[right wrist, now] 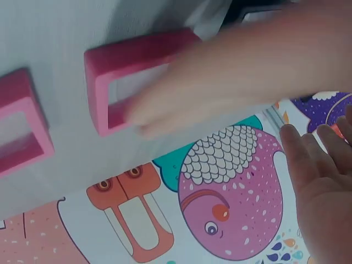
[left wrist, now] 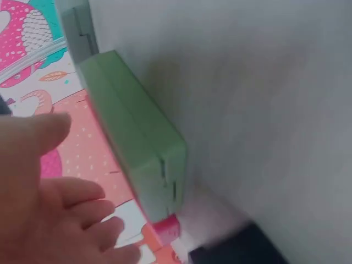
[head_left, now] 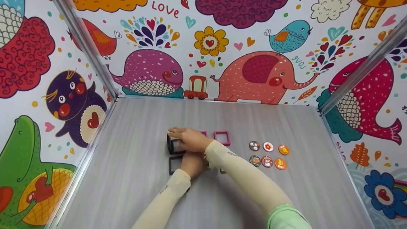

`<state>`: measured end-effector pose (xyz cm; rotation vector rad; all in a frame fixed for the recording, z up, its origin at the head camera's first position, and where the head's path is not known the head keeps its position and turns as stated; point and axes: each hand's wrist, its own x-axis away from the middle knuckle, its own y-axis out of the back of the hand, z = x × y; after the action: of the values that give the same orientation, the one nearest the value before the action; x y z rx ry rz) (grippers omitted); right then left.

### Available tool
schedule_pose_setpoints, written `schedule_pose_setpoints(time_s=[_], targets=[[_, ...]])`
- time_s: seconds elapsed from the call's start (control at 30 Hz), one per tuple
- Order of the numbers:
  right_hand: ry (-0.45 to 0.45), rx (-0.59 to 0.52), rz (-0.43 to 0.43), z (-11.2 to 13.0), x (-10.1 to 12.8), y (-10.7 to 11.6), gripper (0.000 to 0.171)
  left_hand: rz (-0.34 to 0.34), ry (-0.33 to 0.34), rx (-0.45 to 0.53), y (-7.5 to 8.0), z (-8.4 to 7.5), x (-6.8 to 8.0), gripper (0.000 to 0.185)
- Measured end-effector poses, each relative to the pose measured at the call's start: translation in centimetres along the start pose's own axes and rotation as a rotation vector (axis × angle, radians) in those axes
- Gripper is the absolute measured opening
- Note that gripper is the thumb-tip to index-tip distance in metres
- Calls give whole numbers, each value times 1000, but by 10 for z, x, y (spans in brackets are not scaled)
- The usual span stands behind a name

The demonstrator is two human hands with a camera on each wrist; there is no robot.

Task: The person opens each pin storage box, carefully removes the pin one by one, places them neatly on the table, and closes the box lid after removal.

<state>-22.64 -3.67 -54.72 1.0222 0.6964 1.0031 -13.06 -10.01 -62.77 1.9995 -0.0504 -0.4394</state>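
My forearms cross in the head view. The right hand (head_left: 192, 140) reaches left across the left one, its straight fingers at the top edge of a black square frame (head_left: 170, 145); whether they touch it cannot be told. In the right wrist view a blurred thumb (right wrist: 236, 77) covers part of a pink square frame (right wrist: 99, 96), with nothing visible between thumb and fingers (right wrist: 305, 157). Below it, the left hand (head_left: 194, 163) stays low over the table. Its loosely bent fingers (left wrist: 82, 209) are beside a green square frame (left wrist: 135, 132), holding nothing visible.
A second black frame (head_left: 171, 165) lies nearer me, partly behind the left hand. Another pink frame (head_left: 227, 140) is farther right. Several round badges (head_left: 268, 146) lie in two rows at the right. Cartoon-printed walls (head_left: 251, 38) enclose the grey table (head_left: 133, 143).
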Motion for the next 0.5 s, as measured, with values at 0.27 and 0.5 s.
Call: schedule_pose_setpoints(time_s=[0.27, 0.5], targets=[[-19, -5, -109, 1, 4, 18, 48, -427, 13, 0, 34, 40, 29, 27], [-42, -24, -145, -4, 8, 17, 48, -432, 193, 37, 39, 61, 46, 41]])
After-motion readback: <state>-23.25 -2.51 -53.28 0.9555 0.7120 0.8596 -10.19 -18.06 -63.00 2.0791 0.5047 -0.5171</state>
